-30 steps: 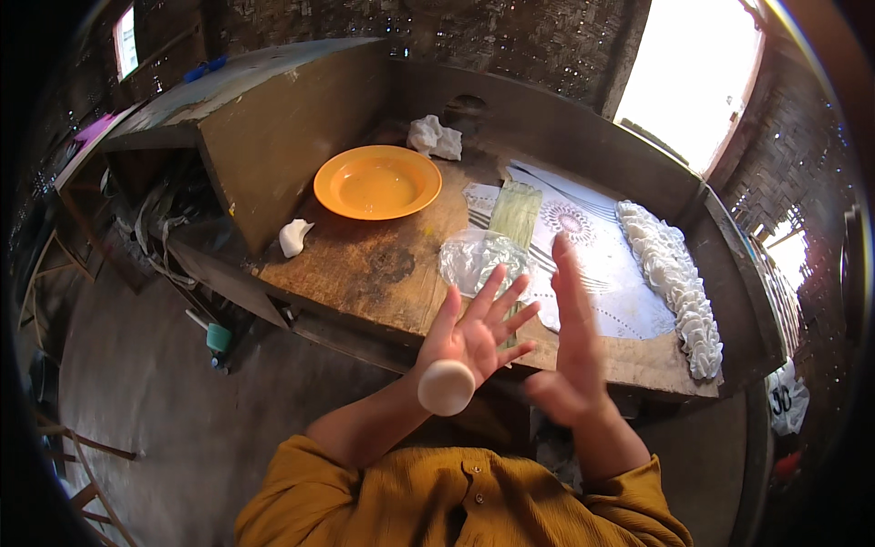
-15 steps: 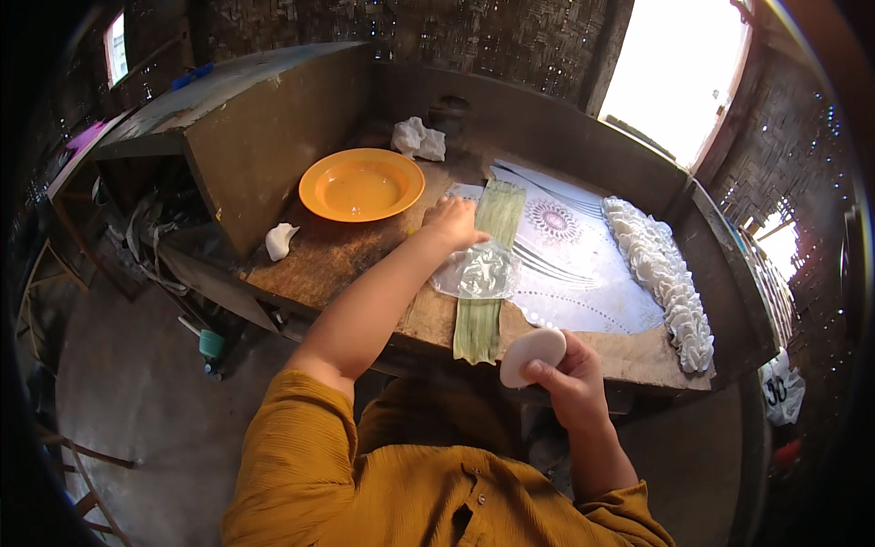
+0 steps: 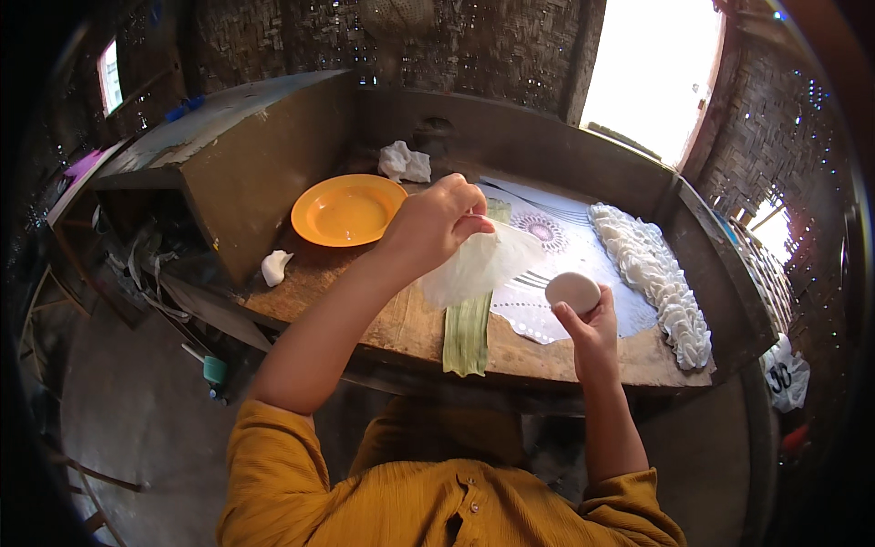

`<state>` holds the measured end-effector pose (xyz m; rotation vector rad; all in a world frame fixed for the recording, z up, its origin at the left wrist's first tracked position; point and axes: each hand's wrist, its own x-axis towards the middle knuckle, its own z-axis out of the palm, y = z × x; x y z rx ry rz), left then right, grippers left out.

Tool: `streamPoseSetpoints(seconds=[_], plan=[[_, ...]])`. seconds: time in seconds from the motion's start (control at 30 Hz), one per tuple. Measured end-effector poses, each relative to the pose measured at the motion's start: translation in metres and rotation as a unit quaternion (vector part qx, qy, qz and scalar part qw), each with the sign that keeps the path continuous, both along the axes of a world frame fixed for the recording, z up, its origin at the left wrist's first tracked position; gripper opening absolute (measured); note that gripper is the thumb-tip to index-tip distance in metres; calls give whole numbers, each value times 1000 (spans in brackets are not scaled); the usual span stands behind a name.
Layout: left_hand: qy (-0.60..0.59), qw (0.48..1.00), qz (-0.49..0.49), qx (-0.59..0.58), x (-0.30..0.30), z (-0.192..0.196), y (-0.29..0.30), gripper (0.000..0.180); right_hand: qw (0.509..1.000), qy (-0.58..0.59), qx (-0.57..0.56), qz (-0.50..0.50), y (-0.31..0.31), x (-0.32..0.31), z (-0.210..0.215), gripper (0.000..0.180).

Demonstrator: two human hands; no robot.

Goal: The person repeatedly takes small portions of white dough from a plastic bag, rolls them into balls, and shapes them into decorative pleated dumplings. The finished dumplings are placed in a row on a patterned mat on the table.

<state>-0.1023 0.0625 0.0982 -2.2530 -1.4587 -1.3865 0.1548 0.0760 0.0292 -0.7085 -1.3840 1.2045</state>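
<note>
The left hand (image 3: 437,223) is raised above the worn wooden tabletop (image 3: 365,301), its fingers pinched together on the top edge of a thin, translucent white sheet (image 3: 478,264), which hangs from the grip over a long pale-green leaf strip (image 3: 469,328) lying flat and reaching over the tabletop's near edge. The right hand (image 3: 588,324) is closed around a smooth, round white lump of dough (image 3: 572,292), held up just beside the hanging sheet, above the white patterned cloth (image 3: 565,273) spread on the tabletop. To the left sits a shallow round orange plastic plate (image 3: 346,211), with a crumpled white rag (image 3: 406,162) behind it and a small white scrap (image 3: 273,266) near the front corner. Along the right side lies a long row of ruffled white pieces (image 3: 652,273).
</note>
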Motion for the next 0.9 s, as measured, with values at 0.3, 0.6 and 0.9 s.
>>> streamPoseSetpoints(seconds=[0.3, 0.6, 0.9], plan=[[-57, 972, -131, -187, -21, 28, -43, 22, 942, 45, -127, 307, -7, -41, 22, 74], [127, 932, -221, -258, -20, 24, -36, 23, 904, -218, -32, 367, -20, -48, 35, 63], [224, 889, -243, -317, 5, 27, -38, 20, 881, -265, 3, 392, -22, -57, 23, 65]])
